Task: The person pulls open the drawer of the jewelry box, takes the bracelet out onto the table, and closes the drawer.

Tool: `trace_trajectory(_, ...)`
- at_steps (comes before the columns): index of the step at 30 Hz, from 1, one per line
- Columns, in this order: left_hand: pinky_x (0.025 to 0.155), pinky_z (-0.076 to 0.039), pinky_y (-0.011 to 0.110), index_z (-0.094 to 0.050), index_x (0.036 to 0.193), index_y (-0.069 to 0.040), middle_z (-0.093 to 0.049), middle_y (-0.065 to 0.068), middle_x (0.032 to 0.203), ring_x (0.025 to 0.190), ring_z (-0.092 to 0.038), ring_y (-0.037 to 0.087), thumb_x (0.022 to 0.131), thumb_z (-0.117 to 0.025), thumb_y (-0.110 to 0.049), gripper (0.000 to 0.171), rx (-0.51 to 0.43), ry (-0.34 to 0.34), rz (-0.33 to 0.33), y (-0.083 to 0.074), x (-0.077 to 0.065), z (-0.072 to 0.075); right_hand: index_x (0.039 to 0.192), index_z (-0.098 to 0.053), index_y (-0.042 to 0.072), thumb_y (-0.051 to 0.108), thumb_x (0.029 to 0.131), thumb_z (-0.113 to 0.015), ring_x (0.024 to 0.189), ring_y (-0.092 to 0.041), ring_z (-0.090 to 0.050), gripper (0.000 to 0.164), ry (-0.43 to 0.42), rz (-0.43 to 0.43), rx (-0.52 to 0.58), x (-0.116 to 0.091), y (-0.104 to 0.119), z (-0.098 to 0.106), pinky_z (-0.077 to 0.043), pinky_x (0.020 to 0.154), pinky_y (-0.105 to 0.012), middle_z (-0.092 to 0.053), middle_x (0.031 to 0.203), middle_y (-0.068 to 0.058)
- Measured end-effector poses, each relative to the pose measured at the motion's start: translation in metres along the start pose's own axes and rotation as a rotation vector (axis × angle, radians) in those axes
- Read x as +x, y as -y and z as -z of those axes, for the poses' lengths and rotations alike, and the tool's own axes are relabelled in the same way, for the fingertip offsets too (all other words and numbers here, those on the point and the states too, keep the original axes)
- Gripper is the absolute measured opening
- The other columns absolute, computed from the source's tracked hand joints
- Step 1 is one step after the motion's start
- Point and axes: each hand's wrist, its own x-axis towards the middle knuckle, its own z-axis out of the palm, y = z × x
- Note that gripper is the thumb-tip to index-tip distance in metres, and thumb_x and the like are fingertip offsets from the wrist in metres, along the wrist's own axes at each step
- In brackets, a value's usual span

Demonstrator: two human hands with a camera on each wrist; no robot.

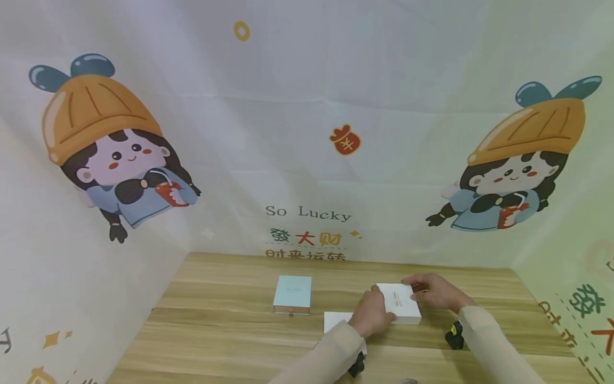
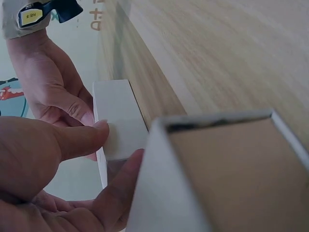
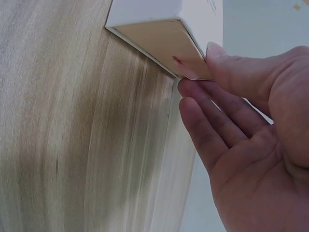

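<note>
A white box [image 1: 400, 303] with small gold lettering lies on the table between both hands. My left hand [image 1: 373, 313] grips its near left side, thumb and finger on opposite faces in the left wrist view. At the far right corner, my right hand [image 1: 438, 292] pinches the box edge between thumb and fingertips. The right wrist view shows the box's tan end panel [image 3: 149, 41] with a small ribbon tab [image 3: 186, 68] beside those fingertips. Partly hidden under my left forearm is a second white box [image 1: 336, 321]; its tan end [image 2: 241, 169] fills the left wrist view's foreground.
A pale blue drawer box [image 1: 293, 292] with a small pull tab stands to the left on the wooden table [image 1: 216, 330]. Printed cloth [image 1: 288, 160] hangs behind the table and along both sides. A dark camera mount [image 1: 454, 336] is strapped at my right wrist.
</note>
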Motion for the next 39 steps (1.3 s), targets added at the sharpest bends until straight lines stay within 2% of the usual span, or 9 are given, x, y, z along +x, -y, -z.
trace_trajectory(6,0.093,-0.056,0.037,-0.048,0.136,0.009,-0.062,0.024,0.12,0.098,-0.062,0.025,0.082,-0.086,-0.019,0.072,0.026,-0.009,-0.013,-0.003,0.004,0.001,0.131,-0.063,-0.009,-0.004,0.091,-0.067,0.113,-0.039,-0.067,0.04,-0.011,-0.013,0.012,-0.001,-0.002,0.0,-0.058,0.092,-0.049,-0.067,0.127,-0.028)
trace_trajectory(13,0.074,-0.055,0.031,-0.055,0.117,0.004,-0.061,0.016,0.1,0.079,-0.056,0.02,0.073,-0.091,-0.011,0.059,-0.024,-0.025,-0.042,0.0,0.011,0.003,0.129,-0.064,-0.009,-0.001,0.091,-0.069,0.113,-0.039,-0.067,0.039,-0.04,-0.014,-0.008,-0.005,-0.002,0.0,-0.058,0.093,-0.049,-0.068,0.126,-0.028)
trace_trajectory(18,0.067,-0.053,0.027,-0.061,0.104,0.003,-0.063,0.01,0.085,0.072,-0.055,0.017,0.065,-0.093,-0.003,0.05,-0.069,-0.034,-0.098,0.007,0.02,0.005,0.128,-0.065,-0.008,0.002,0.091,-0.072,0.111,-0.036,-0.068,0.039,-0.076,-0.056,0.013,-0.008,-0.001,-0.003,-0.058,0.092,-0.048,-0.069,0.123,-0.026)
trace_trajectory(21,0.064,-0.05,0.025,-0.064,0.101,0.002,-0.065,0.009,0.084,0.07,-0.054,0.016,0.065,-0.094,-0.004,0.048,-0.034,-0.024,-0.114,0.009,0.025,0.008,0.127,-0.067,-0.005,0.004,0.091,-0.074,0.109,-0.032,-0.068,0.038,-0.103,-0.094,0.013,-0.01,-0.001,-0.006,-0.058,0.091,-0.047,-0.071,0.121,-0.023)
trace_trajectory(26,0.068,-0.052,0.025,-0.069,0.104,0.002,-0.071,0.012,0.093,0.074,-0.057,0.018,0.065,-0.094,-0.005,0.047,-0.001,-0.007,-0.096,0.009,0.033,0.015,0.125,-0.069,-0.001,0.011,0.091,-0.076,0.106,-0.027,-0.069,0.037,-0.146,-0.152,0.002,-0.013,-0.002,-0.011,-0.058,0.09,-0.047,-0.073,0.118,-0.017)
trace_trajectory(29,0.072,-0.054,0.025,-0.072,0.112,0.001,-0.074,0.013,0.105,0.08,-0.06,0.018,0.066,-0.093,-0.005,0.051,0.018,0.003,-0.083,0.009,0.037,0.017,0.124,-0.069,0.0,0.014,0.091,-0.077,0.104,-0.026,-0.069,0.037,-0.162,-0.169,-0.007,-0.016,-0.002,-0.014,-0.058,0.089,-0.047,-0.074,0.115,-0.015)
trace_trajectory(35,0.093,-0.054,0.027,-0.075,0.121,-0.008,-0.073,0.006,0.127,0.11,-0.066,0.023,0.067,-0.093,-0.008,0.057,0.099,0.022,-0.073,0.01,0.045,0.019,0.119,-0.071,0.003,0.019,0.089,-0.08,0.097,-0.02,-0.069,0.035,-0.202,-0.187,-0.026,-0.022,-0.002,-0.019,-0.058,0.085,-0.043,-0.075,0.108,-0.009)
trace_trajectory(37,0.095,-0.054,0.026,-0.076,0.121,-0.011,-0.073,0.006,0.128,0.112,-0.065,0.022,0.067,-0.093,-0.007,0.057,0.104,0.031,-0.06,0.01,0.047,0.021,0.117,-0.072,0.002,0.02,0.088,-0.081,0.093,-0.019,-0.069,0.035,-0.224,-0.173,-0.034,-0.024,-0.002,-0.021,-0.057,0.082,-0.04,-0.076,0.104,-0.008)
trace_trajectory(39,0.091,-0.054,0.027,-0.077,0.12,-0.012,-0.073,0.008,0.128,0.106,-0.063,0.021,0.067,-0.091,-0.004,0.056,0.073,0.043,-0.037,0.009,0.049,0.023,0.116,-0.072,0.001,0.021,0.088,-0.081,0.091,-0.019,-0.069,0.035,-0.245,-0.16,-0.04,-0.026,-0.001,-0.022,-0.057,0.08,-0.038,-0.076,0.102,-0.009)
